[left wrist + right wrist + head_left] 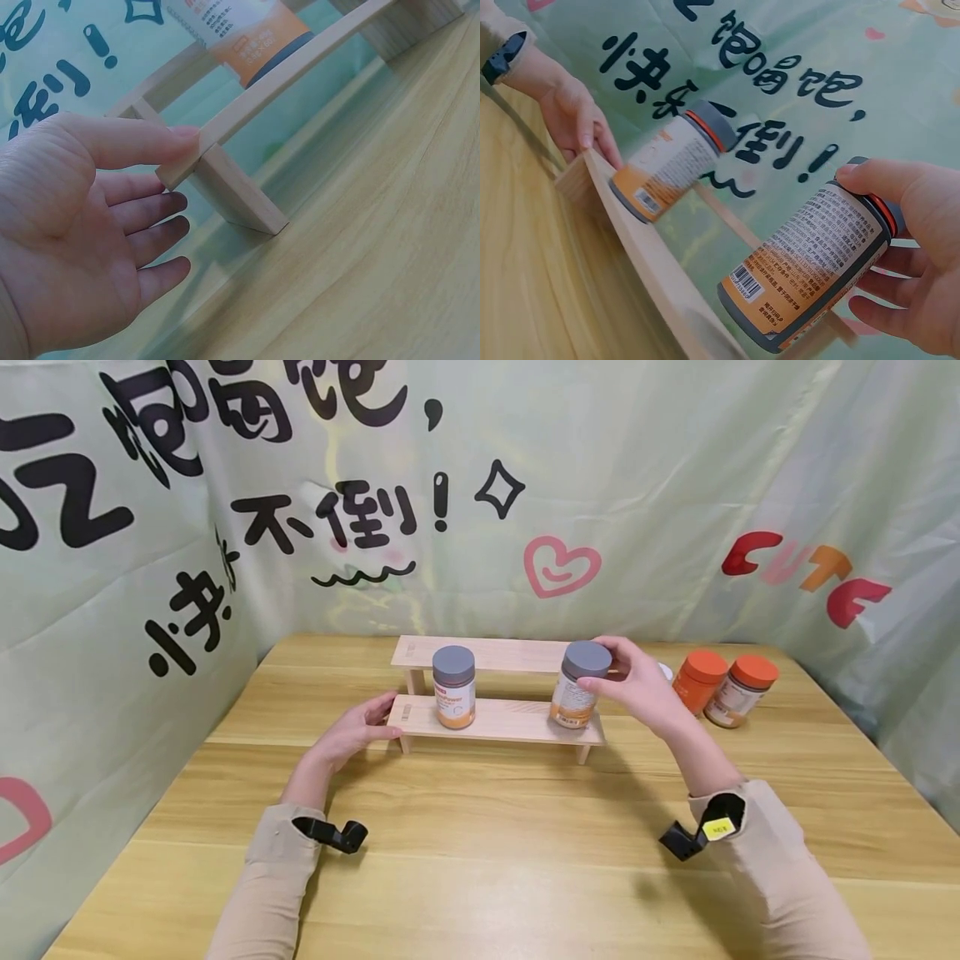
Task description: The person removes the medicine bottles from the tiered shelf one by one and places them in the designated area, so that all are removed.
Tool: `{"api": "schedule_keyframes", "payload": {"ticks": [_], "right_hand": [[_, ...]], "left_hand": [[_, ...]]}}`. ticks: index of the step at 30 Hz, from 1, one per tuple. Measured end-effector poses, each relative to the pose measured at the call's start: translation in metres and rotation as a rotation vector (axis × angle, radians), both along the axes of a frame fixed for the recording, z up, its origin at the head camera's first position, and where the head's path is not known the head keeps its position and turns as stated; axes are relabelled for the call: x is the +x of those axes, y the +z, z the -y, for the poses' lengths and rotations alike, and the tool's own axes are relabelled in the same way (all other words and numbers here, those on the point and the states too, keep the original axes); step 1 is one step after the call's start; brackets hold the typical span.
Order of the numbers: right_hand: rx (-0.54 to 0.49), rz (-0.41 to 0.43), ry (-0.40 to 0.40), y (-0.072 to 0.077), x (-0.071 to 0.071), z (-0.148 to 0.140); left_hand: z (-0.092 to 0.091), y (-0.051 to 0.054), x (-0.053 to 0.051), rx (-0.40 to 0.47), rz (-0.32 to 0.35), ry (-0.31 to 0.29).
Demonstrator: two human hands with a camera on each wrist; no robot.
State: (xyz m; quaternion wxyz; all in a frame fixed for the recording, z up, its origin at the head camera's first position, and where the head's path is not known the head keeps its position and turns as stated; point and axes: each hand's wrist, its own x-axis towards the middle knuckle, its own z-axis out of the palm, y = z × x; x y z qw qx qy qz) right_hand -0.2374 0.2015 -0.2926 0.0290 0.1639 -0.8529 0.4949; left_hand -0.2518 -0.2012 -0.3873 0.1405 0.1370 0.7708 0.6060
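Observation:
A two-tier wooden display shelf [510, 717] stands on the table. At its left end my left hand [352, 732] pinches the lower board, thumb on the board's edge and index finger at its end, as the left wrist view shows. A grey-lidded supplement jar [454, 689] with a white and orange label stands upright on that board, left of the middle. My right hand [637, 681] grips a matching grey-lidded jar [810, 255] around its lid, at the board's right end. Whether its base touches the wood I cannot tell.
Right of the shelf stand two orange-lidded jars, an orange one [699, 681] and a pale-labelled one [738, 693]. Part of a white lid [666, 672] shows behind the right hand. A printed cloth [645, 485] hangs behind the wooden table [480, 860].

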Motion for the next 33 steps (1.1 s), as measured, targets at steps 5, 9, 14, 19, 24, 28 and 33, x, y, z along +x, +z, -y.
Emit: {"api": "schedule_keyframes", "payload": {"ticks": [5, 9, 14, 19, 24, 28, 33], "right_hand": [[0.024, -0.023, -0.058, 0.001, 0.004, -0.016], [0.037, -0.022, -0.114, 0.002, 0.006, -0.030], [0.056, -0.040, -0.180, 0.000, 0.009, -0.050], [0.054, -0.029, -0.246, -0.003, 0.012, -0.069], [0.044, -0.040, -0.284, -0.010, 0.017, -0.088], [0.024, -0.055, -0.286, -0.017, 0.020, -0.099], [0.014, -0.018, -0.279, -0.026, 0.021, -0.108]], "left_hand": [[0.001, 0.000, 0.000, -0.002, 0.003, 0.001], [0.001, -0.002, -0.001, -0.010, 0.006, 0.010], [0.001, -0.001, -0.001, -0.005, 0.002, 0.006], [0.000, 0.000, 0.000, 0.002, -0.002, -0.009], [0.000, 0.000, 0.001, -0.003, 0.004, -0.010], [0.001, 0.000, 0.000, 0.005, 0.003, -0.011], [0.001, -0.001, -0.001, 0.009, -0.003, -0.011]]}}
